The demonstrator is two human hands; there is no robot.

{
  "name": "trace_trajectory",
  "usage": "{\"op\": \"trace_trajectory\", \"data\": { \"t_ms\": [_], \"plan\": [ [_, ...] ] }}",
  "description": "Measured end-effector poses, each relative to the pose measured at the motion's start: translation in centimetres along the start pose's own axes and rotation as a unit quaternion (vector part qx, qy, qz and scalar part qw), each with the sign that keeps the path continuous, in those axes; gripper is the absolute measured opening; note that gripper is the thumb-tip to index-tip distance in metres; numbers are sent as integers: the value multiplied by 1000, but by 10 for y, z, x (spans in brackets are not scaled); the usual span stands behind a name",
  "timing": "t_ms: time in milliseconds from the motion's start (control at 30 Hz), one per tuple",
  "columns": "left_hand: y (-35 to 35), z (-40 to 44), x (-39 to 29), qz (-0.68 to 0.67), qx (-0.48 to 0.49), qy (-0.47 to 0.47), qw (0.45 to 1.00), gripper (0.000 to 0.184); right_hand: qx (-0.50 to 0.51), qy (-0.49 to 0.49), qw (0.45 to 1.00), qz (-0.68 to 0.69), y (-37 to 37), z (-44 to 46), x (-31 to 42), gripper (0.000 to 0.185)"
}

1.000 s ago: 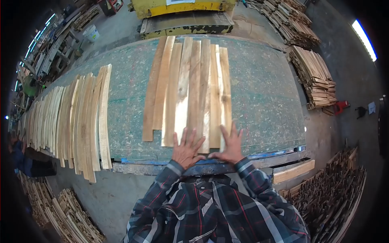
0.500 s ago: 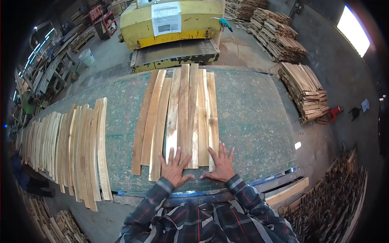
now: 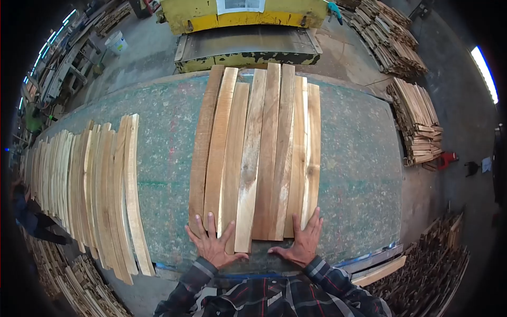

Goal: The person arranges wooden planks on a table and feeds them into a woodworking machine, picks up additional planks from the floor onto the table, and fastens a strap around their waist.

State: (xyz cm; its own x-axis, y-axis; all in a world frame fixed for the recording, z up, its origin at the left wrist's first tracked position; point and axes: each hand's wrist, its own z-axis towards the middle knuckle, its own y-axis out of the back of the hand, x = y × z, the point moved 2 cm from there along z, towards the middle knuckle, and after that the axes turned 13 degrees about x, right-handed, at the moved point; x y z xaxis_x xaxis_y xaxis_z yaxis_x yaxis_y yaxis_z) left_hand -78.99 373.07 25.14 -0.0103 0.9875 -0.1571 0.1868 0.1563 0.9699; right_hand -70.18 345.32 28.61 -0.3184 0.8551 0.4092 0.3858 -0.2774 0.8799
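Observation:
Several wooden slats (image 3: pixel 265 158) lie side by side on the green-topped table (image 3: pixel 354 158), running away from me with uneven ends. My left hand (image 3: pixel 214 246) rests open, fingers spread over the near ends of the leftmost slats. At the right side of the group, my right hand (image 3: pixel 302 243) is open too, its fingers over the near ends of the rightmost slats and its thumb stretched inward. Neither hand grasps anything. The third slat from the left and its paler neighbour pass close to my left fingertips. Plaid sleeves cover both forearms.
A long row of slats (image 3: pixel 100 195) covers the table's left side. Beyond the far edge stands a yellow machine (image 3: pixel 243 20) with a flat metal bed (image 3: pixel 245 45). Stacked wood (image 3: pixel 414 119) stands right. A person (image 3: pixel 37 219) is at far left.
My left hand has moved left onto the leftmost slats, and my right hand slightly right. The slats lie closer together, with narrower gaps. The view has shifted nearer the table.

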Motion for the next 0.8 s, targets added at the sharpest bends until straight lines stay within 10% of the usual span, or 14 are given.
{"op": "trace_trajectory", "data": {
  "t_ms": [533, 800],
  "plan": [
    [90, 428, 117, 41, -94, 122, 987, 87, -90, 18, 984, -151, 128, 455, -33, 96],
    [98, 486, 153, 87, -97, 115, 985, 63, -163, 75, 977, -114, 100, 519, -14, 66]
  ]
}}
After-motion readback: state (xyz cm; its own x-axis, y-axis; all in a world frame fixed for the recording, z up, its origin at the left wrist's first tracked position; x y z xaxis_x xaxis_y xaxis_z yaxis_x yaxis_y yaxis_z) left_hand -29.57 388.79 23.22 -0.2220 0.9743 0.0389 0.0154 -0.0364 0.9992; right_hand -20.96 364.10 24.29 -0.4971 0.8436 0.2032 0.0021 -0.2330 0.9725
